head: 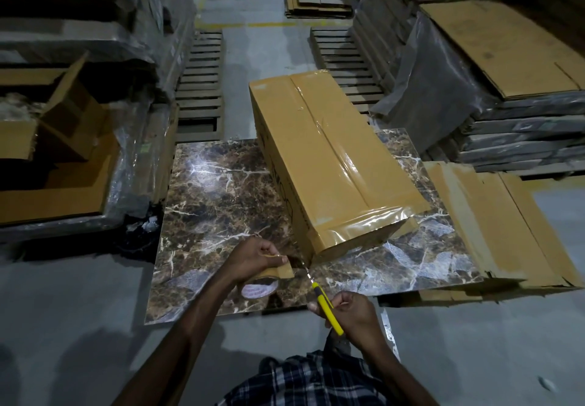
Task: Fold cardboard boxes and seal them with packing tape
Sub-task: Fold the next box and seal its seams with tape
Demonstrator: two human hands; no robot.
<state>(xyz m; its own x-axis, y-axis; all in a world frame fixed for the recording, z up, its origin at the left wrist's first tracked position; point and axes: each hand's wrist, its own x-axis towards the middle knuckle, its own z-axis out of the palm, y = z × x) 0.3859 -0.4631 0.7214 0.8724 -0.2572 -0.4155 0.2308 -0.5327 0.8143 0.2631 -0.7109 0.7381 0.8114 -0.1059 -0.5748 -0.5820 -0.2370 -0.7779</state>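
Nearby, box (332, 158) beyond left hand (253, 260), gripping tape (280, 271)

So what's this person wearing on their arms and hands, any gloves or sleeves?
No gloves: the left hand and right hand are bare, with no ring, watch or bracelet that I can make out. The forearms are uncovered as far as the frame shows. Below them is a dark blue and white checked shirt.

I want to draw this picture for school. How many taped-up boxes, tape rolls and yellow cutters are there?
Taped-up box: 1
Tape roll: 1
Yellow cutter: 1
Total: 3
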